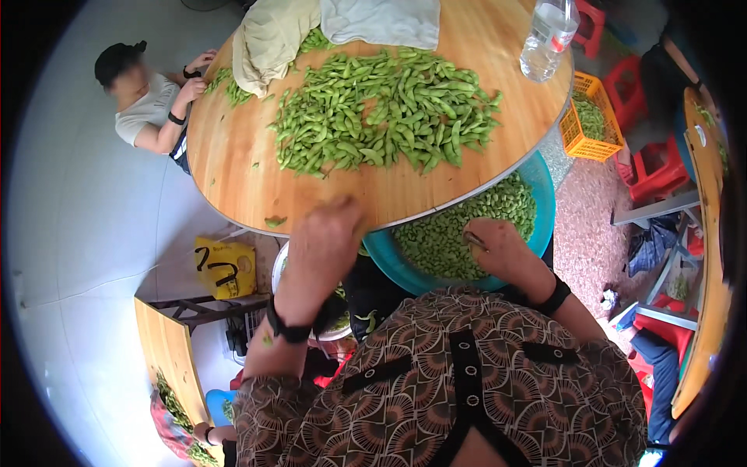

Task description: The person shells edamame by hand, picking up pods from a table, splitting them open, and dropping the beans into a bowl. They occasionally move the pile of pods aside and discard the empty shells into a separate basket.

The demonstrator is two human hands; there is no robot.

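My left hand (320,241), slightly blurred, is at the near edge of a round wooden table (233,183). Its fingers are curled closed, and what they hold, if anything, is hidden. Green soybean pods (381,109) lie spread across the tabletop, with one stray pod (275,222) near the rim to the left of that hand. Over a wide teal basin (547,204) below the table's edge, my right hand (506,247) is closed on a small, thin metal-looking tool (475,240). Shelled green beans (447,233) fill the basin.
Cloths (268,39) and a clear plastic bottle (548,39) stand on the table. A person (148,97) works at its left side. An orange crate (591,117) of pods and red stools (654,167) are at right. A yellow bag (226,268) and white-rimmed bowl (278,268) are lower left.
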